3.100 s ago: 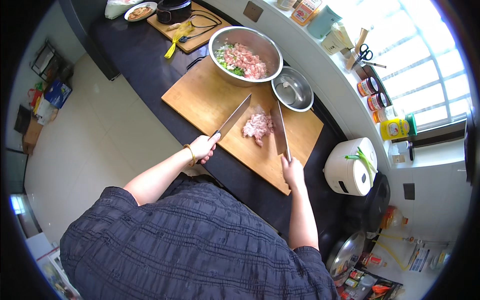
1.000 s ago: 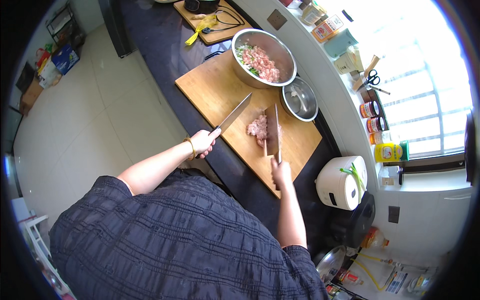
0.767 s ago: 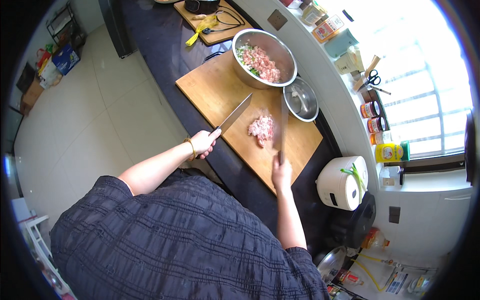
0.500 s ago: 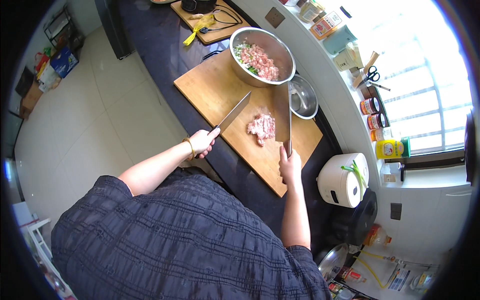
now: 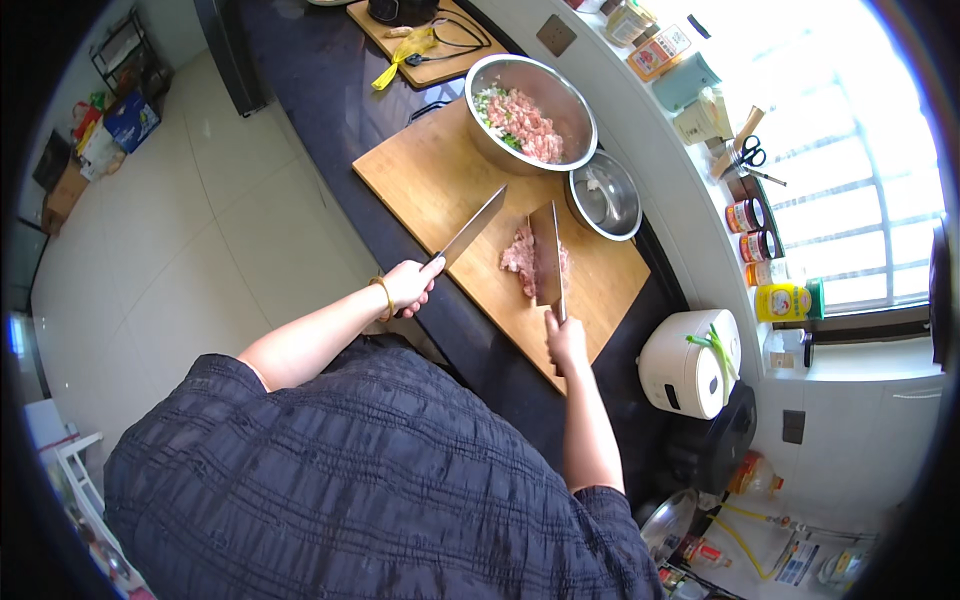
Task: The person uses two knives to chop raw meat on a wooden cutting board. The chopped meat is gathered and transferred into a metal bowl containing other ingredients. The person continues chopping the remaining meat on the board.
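Note:
My left hand (image 5: 411, 287) is closed round the handle of a cleaver (image 5: 474, 226), its blade slanting over the left side of the wooden cutting board (image 5: 420, 165). A second cleaver (image 5: 546, 255) is in my right hand (image 5: 567, 342), the fingers wrapped round its handle. That blade lies across the raw minced meat (image 5: 518, 262) on the board and hides part of it. At the far end of the board stands a large steel bowl (image 5: 583, 135) holding pink minced meat (image 5: 527, 122) and chopped green and white pieces.
Beside the large bowl sits a smaller steel bowl (image 5: 622, 215). A white rice cooker (image 5: 672, 372) with green onion (image 5: 716, 350) on its lid stands at the right. Another board (image 5: 450, 68) with a yellow bag (image 5: 403, 52) lies further back. Jars (image 5: 745, 215) line the windowsill.
The right cleaver has come down and left, from raised beside the meat to across it. My left hand and its cleaver have hardly moved.

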`<state>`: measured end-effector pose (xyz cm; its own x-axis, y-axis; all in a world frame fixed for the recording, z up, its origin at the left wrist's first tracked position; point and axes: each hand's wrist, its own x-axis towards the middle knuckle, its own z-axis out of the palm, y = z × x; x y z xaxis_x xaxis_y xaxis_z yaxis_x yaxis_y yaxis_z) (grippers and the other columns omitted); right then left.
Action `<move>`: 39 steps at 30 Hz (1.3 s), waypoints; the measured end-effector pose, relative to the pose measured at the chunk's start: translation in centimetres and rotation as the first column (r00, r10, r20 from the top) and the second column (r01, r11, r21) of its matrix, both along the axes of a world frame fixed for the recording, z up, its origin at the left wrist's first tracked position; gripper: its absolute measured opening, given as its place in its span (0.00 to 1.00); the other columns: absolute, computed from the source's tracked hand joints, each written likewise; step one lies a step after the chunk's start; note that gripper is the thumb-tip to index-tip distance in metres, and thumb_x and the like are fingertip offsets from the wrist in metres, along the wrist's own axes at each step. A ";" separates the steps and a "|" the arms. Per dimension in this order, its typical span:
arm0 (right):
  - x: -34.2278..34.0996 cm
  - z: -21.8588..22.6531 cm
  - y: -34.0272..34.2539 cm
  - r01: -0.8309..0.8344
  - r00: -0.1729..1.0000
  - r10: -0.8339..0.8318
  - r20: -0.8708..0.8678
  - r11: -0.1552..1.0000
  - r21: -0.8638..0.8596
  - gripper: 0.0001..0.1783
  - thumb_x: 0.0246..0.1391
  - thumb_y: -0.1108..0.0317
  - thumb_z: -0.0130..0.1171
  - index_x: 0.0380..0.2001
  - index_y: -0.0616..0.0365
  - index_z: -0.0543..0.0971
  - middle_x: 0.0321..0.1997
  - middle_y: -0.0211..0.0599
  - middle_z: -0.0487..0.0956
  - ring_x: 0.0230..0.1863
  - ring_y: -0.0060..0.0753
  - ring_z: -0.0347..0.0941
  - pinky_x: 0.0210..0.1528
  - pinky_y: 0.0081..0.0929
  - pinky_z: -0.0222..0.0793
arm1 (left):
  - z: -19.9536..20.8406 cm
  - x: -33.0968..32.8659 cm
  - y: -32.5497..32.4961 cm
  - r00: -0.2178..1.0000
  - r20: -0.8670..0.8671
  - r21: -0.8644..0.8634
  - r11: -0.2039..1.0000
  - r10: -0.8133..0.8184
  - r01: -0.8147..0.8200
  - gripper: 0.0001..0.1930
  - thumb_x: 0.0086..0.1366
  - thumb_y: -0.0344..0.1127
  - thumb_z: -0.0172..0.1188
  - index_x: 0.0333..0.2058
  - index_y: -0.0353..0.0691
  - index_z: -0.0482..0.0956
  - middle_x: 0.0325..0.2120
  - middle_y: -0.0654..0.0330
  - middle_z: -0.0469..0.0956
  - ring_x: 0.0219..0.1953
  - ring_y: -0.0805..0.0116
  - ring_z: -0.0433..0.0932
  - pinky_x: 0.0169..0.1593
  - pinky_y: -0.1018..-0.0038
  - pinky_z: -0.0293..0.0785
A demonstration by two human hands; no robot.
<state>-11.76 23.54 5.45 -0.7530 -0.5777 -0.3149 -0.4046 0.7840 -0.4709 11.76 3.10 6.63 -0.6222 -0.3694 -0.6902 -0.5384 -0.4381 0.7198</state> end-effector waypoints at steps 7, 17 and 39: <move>2.2 1.9 -0.6 0.019 0.982 -0.054 -0.179 0.982 -0.190 0.22 0.50 0.54 0.51 0.29 0.67 0.73 0.28 0.59 0.74 0.35 0.55 0.71 0.37 0.42 0.66 | 0.0 -0.3 -0.1 1.000 0.012 -0.002 1.000 0.006 -0.006 0.25 0.59 0.60 0.41 0.19 0.42 0.62 0.10 0.67 0.60 0.09 0.78 0.58 0.11 0.80 0.58; 1.6 1.3 -0.3 0.053 0.988 -0.064 -0.141 0.995 -0.083 0.21 0.51 0.55 0.50 0.26 0.68 0.73 0.25 0.60 0.73 0.31 0.57 0.71 0.34 0.44 0.65 | 0.4 -0.3 -0.1 1.000 0.022 -0.007 1.000 -0.007 0.007 0.25 0.59 0.60 0.41 0.20 0.42 0.62 0.10 0.67 0.60 0.09 0.78 0.58 0.11 0.80 0.58; 2.0 1.9 0.6 0.030 0.999 -0.032 0.024 0.997 0.070 0.22 0.49 0.56 0.52 0.22 0.69 0.71 0.20 0.57 0.73 0.26 0.53 0.73 0.30 0.41 0.68 | 0.4 0.0 -0.1 0.999 0.005 0.020 0.999 0.032 -0.032 0.24 0.59 0.59 0.42 0.20 0.43 0.61 0.09 0.68 0.58 0.09 0.80 0.56 0.11 0.81 0.57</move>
